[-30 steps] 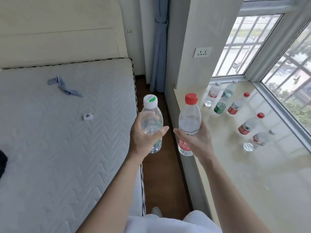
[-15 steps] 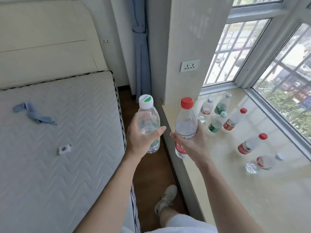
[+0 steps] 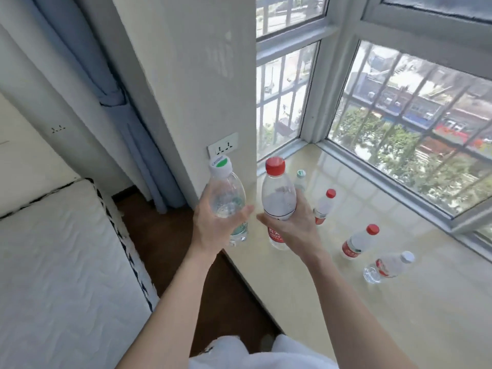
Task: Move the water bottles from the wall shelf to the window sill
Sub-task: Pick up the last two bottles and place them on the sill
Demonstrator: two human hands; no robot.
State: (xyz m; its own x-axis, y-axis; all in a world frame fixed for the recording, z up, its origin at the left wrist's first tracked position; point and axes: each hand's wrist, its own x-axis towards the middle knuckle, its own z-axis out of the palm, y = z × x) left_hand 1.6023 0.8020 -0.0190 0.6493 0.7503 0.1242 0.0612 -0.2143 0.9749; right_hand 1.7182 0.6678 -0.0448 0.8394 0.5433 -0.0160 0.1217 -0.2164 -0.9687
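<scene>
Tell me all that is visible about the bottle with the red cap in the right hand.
The red-capped bottle is clear plastic with a ribbed red screw cap, closed, and a red label low on its body, partly hidden. It looks nearly empty, though I cannot be sure. It is held about upright, leaning slightly, by the right hand, whose fingers wrap its lower middle. It hangs above the near edge of the window sill, not yet set down.

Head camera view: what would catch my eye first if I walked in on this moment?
Two bare hands held out in the middle, each gripping a water bottle: the left hand a white-capped bottle, the right hand a red-capped bottle. Just beyond them, more bottles stand on the glossy window sill, one lying on its side at the right, under the big barred window.
</scene>
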